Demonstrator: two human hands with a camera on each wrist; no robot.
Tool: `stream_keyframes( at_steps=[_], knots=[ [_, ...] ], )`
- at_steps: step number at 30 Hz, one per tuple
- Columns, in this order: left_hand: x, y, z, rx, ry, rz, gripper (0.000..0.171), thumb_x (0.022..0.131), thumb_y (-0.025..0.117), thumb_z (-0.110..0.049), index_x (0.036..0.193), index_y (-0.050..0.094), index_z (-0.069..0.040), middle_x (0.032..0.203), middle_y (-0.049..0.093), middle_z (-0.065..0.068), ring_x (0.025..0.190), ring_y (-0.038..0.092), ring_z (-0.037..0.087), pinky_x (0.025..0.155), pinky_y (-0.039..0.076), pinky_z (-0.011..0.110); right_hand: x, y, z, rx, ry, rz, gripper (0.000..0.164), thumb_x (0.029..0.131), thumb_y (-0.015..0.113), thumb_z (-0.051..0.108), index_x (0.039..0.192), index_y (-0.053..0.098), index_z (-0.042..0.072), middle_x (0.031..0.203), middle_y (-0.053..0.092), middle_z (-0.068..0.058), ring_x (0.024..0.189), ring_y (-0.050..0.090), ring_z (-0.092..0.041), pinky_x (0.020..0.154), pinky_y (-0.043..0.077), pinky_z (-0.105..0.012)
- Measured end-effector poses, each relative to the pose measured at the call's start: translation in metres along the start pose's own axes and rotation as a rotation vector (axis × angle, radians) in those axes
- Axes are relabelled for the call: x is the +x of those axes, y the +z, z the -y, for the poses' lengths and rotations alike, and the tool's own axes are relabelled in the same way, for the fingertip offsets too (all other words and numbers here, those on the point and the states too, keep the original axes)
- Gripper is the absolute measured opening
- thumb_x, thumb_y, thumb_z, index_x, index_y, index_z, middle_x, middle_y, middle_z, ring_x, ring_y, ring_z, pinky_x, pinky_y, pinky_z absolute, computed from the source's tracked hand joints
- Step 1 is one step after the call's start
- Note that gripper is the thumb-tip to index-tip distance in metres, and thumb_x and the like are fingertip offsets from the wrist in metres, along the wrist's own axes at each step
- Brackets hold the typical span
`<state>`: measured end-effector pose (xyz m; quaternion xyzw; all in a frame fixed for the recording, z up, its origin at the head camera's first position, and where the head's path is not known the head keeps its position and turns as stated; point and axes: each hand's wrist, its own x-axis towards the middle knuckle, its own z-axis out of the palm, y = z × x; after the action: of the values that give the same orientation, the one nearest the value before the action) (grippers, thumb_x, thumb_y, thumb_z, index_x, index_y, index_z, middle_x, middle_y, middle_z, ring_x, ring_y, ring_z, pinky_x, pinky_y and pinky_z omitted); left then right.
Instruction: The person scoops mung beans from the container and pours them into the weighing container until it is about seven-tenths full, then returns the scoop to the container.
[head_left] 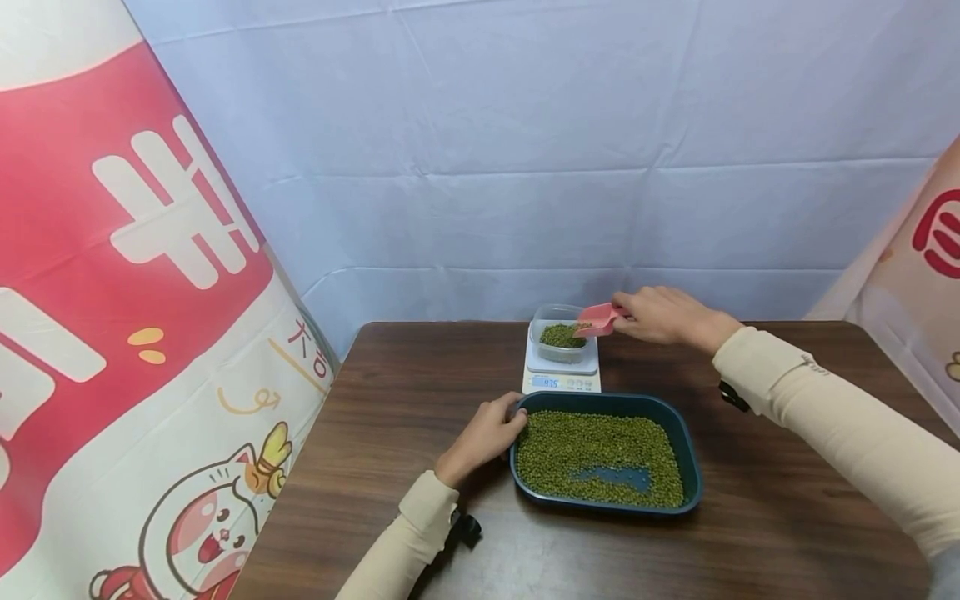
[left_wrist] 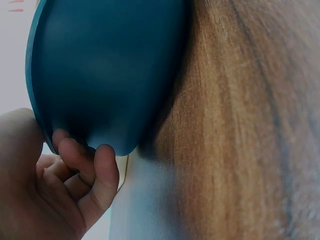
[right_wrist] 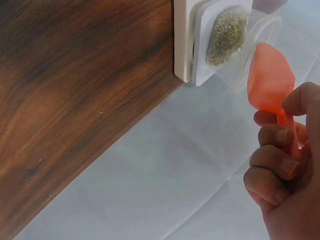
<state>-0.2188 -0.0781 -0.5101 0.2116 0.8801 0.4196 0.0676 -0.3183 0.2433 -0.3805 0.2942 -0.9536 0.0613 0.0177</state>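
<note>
In my right hand point(head_left: 663, 315) is a pink scoop point(right_wrist: 270, 77), its handle gripped by curled fingers and thumb. The scoop, with some green beans in it, is over the right edge of a clear plastic container point(head_left: 564, 353). Green mung beans point(head_left: 561, 336) lie inside that container, which stands on a white kitchen scale point(head_left: 532, 364) with a lit display. My left hand point(head_left: 486, 435) holds the near-left upper corner of a dark blue tray point(head_left: 691, 454), thumb on the rim and fingers curled against the outer wall point(left_wrist: 110, 65). A layer of mung beans point(head_left: 592, 437) covers most of the tray's bottom.
Everything stands on a brown wooden table point(head_left: 420, 367). The scale is close to its back edge, directly behind the tray. A pale cloth point(head_left: 480, 217) hangs beyond that edge, and a printed banner point(head_left: 187, 400) hangs at the left.
</note>
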Motion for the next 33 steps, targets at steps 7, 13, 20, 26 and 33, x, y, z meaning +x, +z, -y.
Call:
stream_keyframes(
  at_steps=[7,13,20,26,33],
  knots=[
    [0.000,0.000,-0.001,0.021,-0.003,-0.003,0.035,0.103,0.042,-0.029,0.136,0.051,-0.019,0.050,0.043,-0.001,0.036,0.045,0.016,0.039,0.046,0.027,0.001,-0.004,0.000,-0.001,-0.007,-0.006,0.014,0.093,0.056,0.028,0.091,0.054,0.015,0.061,0.049,0.001,0.049,0.043,-0.014,0.043,0.034,-0.028],
    [0.000,0.000,0.000,0.017,-0.006,-0.004,0.033,0.103,0.042,-0.030,0.134,0.052,-0.021,0.050,0.044,0.000,0.036,0.045,0.017,0.039,0.046,0.027,0.002,-0.007,0.000,-0.016,0.013,-0.004,0.016,0.093,0.057,0.032,0.092,0.055,0.016,0.062,0.050,0.001,0.050,0.043,-0.015,0.044,0.034,-0.028],
    [0.000,0.000,0.001,0.014,-0.003,-0.010,0.031,0.103,0.042,-0.029,0.131,0.054,-0.022,0.051,0.047,0.001,0.037,0.049,0.016,0.039,0.048,0.028,0.000,-0.008,0.000,-0.025,-0.008,-0.012,0.017,0.094,0.057,0.031,0.092,0.054,0.014,0.061,0.048,0.001,0.050,0.042,-0.014,0.043,0.033,-0.028],
    [0.000,0.000,0.001,0.025,0.004,-0.013,0.029,0.103,0.043,-0.028,0.129,0.054,-0.022,0.051,0.046,0.000,0.037,0.046,0.016,0.038,0.046,0.027,-0.002,-0.007,0.001,-0.003,-0.003,-0.022,0.015,0.092,0.057,0.030,0.089,0.054,0.016,0.060,0.048,0.002,0.048,0.042,-0.013,0.043,0.034,-0.027],
    [0.000,0.001,0.000,0.010,-0.002,0.000,0.031,0.103,0.043,-0.029,0.131,0.053,-0.023,0.051,0.045,0.000,0.037,0.047,0.016,0.038,0.046,0.027,-0.013,-0.006,0.004,-0.030,-0.024,-0.021,0.016,0.092,0.057,0.031,0.087,0.052,0.016,0.060,0.046,0.003,0.048,0.040,-0.012,0.042,0.032,-0.026]
  ],
)
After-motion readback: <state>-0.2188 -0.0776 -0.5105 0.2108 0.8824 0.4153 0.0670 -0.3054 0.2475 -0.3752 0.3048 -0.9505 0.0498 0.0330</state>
